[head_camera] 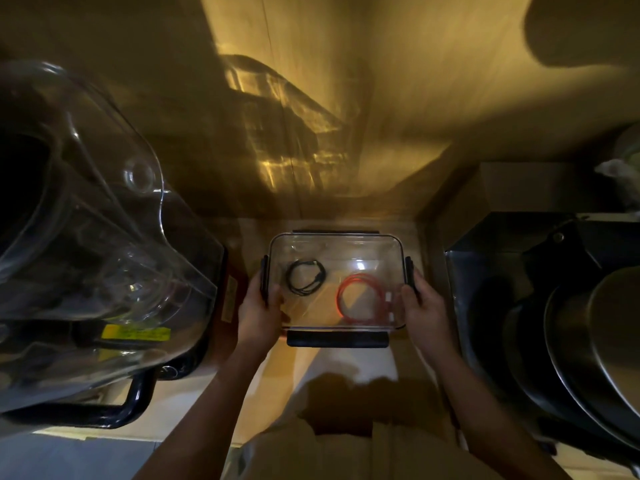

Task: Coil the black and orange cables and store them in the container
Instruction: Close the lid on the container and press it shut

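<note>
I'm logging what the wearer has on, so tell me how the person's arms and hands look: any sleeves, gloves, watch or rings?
Both forearms are bare up to the bottom edge of the picture, with no sleeves in view. The left hand and right hand wear no gloves. No watch, band or ring shows on either wrist or finger, though the light is dim and warm, so small items could be missed.

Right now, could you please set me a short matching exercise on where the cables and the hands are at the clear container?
Things:
1. black cable
2. orange cable
3. left hand
4. right hand

Places:
A. gripping the right side of the container
B. coiled in the container's left half
C. gripping the left side of the container
D. coiled in the container's right half

Pairs: 1-B, 2-D, 3-C, 4-A
</note>
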`<control>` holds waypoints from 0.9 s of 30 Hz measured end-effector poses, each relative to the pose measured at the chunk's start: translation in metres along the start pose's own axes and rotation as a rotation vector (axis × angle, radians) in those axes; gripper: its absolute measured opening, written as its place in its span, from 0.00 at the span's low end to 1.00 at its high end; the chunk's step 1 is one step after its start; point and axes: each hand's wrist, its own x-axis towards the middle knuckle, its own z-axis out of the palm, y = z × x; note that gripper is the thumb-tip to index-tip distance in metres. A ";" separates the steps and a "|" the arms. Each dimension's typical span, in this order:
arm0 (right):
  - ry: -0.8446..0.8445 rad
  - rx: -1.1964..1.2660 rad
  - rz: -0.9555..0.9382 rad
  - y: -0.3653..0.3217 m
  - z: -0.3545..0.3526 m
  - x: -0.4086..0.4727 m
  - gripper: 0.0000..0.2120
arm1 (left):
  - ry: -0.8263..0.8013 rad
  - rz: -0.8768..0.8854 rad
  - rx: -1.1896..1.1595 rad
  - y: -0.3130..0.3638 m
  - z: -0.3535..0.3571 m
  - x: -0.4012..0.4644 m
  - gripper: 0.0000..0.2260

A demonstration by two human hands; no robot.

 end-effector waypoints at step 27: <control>-0.019 -0.149 -0.044 0.014 -0.011 0.025 0.17 | -0.006 -0.038 0.110 0.004 0.005 0.014 0.17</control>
